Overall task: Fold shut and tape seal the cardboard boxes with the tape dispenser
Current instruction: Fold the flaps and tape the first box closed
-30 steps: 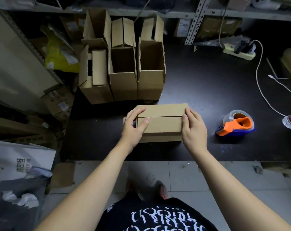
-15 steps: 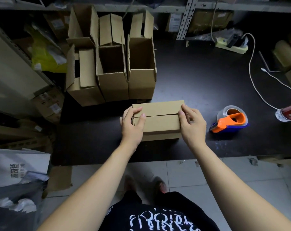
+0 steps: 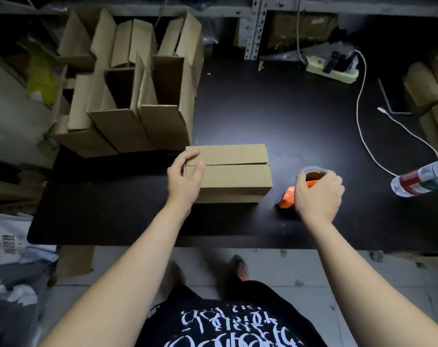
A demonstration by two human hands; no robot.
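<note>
Open boxes [image 3: 127, 108] stand clustered at the back-left corner of the table [image 3: 275, 108], flaps upright, not yet folded.

The left hand [image 3: 185, 179] holds the left end of the folded box [image 3: 233, 174]. Forefinger and thumb lie on the top flaps beside the centre seam, and the other fingers curl down the left wall. The folded box sits near the front edge of the table, left of centre. Both top flaps are down and meet at a seam that runs left to right. No tape shows on it.

Handling: the corrugated cardboard is judged light, stiff across the panels and springy at the flap creases. The flaps are likely to lift if released, so press at the seam ends, clear of the tape path. A light box may slide under the pull of the tape, so brace one end wall.

The tape dispenser [image 3: 287, 200] is just right of the folded box, near the front edge. The right hand [image 3: 318, 194] covers it, fingers curled round the orange body and the roll. The view is blurred here: the grip appears closed, but whether the dispenser rests on the table or is lifted cannot be told. Take it by the handle.

A bottle [image 3: 418, 182] lies at the right edge of the table, well apart.
</note>
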